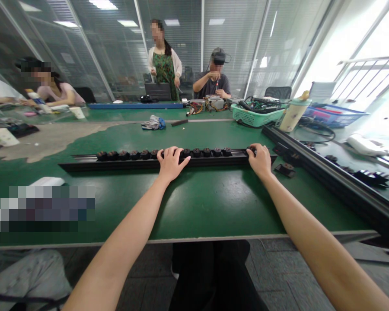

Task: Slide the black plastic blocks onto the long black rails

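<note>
Left hand half-open atop black finned parts in a long black metal rail; right hand at row's end, hold unclear.

No text or labels can be read, though the view is rather soft.

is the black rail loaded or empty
Loaded: small dark parts sit in a row along the black rail, under the left hand and right hand.
</note>
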Demonstrator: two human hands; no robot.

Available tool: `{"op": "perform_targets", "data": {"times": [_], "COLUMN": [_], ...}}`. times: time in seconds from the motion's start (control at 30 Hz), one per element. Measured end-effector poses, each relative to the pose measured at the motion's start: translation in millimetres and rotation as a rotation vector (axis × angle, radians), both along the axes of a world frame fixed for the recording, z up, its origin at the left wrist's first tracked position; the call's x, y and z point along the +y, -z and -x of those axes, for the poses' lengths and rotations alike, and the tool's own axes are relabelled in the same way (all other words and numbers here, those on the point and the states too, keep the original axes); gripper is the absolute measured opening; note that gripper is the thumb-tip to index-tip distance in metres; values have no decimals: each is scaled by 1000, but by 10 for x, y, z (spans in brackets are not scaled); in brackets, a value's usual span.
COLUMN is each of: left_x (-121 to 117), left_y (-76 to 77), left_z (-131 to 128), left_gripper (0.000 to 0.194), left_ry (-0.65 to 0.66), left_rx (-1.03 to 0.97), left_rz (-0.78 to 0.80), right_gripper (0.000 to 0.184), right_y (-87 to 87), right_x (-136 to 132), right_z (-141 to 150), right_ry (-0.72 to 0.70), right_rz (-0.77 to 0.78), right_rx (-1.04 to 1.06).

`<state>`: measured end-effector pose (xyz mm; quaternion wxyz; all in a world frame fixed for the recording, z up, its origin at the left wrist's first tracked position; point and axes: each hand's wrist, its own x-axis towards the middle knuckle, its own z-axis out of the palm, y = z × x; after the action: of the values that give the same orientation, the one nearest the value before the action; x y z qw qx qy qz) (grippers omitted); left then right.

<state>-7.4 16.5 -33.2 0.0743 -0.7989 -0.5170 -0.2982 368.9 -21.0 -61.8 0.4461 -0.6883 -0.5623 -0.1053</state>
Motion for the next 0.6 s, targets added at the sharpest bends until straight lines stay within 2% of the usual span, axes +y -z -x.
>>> {"op": "perform_targets", "data": {"times": [0.23,0.6], "left_x": [2,8], "left_y": [6,11], "left_z": [-5,-7], "left_gripper": [45,46], "left_ry": [-5,1], "left_rx": [6,1], "left_rz": [-3,-10], "right_gripper": [16,20], "right_y": [14,2], "right_x": [9,1], "right_z": [-8,-6], "right_ry": [-11,-1], "right_rz": [-31,-2], "right_rx": [20,35]}}
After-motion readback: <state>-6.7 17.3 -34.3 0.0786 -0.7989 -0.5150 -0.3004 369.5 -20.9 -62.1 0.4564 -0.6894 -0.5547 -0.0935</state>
